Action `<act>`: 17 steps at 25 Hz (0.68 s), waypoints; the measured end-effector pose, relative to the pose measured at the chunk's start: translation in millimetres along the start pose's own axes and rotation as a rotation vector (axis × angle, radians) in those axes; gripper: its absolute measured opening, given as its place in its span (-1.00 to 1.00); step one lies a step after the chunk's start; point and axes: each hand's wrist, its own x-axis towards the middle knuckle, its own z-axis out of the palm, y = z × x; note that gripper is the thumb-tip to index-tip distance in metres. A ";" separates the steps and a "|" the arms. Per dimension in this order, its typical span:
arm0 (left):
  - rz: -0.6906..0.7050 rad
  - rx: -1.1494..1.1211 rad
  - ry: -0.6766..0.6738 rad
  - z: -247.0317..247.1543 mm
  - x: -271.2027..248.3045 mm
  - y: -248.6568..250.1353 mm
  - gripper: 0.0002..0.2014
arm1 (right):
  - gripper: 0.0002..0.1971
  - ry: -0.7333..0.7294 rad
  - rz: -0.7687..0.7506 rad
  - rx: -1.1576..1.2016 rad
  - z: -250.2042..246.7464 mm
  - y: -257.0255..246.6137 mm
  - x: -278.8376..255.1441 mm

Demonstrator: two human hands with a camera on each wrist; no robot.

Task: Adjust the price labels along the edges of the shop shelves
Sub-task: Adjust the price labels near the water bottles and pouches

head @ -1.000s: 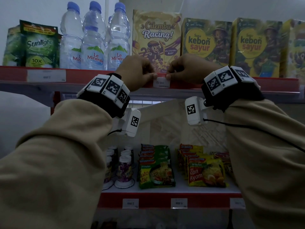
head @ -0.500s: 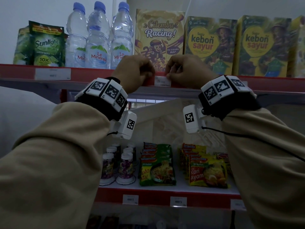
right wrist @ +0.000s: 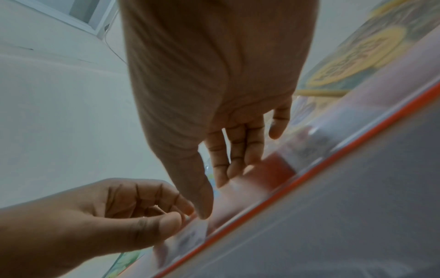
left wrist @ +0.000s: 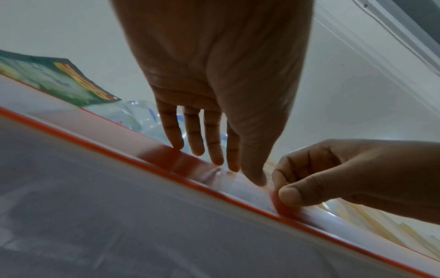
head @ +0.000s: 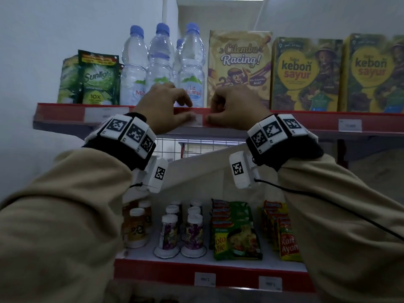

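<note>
Because the price label (head: 198,120) sits in the red shelf edge (head: 306,121) under the water bottles (head: 192,84), I keep my left hand (head: 162,108) and right hand (head: 232,108) pinching its two ends to slide it straight.

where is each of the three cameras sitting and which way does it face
head: on the head, facing the upper shelf edge; both sleeves, left hand, right hand.
left wrist: under the left wrist, looking up along its fingers.
right wrist: under the right wrist, looking up along its fingers.
All three show both hands at one price label.
</note>
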 end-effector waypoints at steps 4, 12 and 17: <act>0.041 0.032 -0.029 -7.4 -11.5 -19.7 -0.60 | -0.74 0.013 -0.043 -0.010 19.0 -28.8 9.4; 0.037 0.037 0.027 -3.9 -17.8 -31.0 -0.63 | -0.72 0.028 -0.025 -0.036 27.5 -49.8 8.4; 0.049 0.060 0.024 -4.7 -15.3 -30.4 -0.62 | -0.74 0.038 -0.021 -0.075 29.6 -61.2 7.8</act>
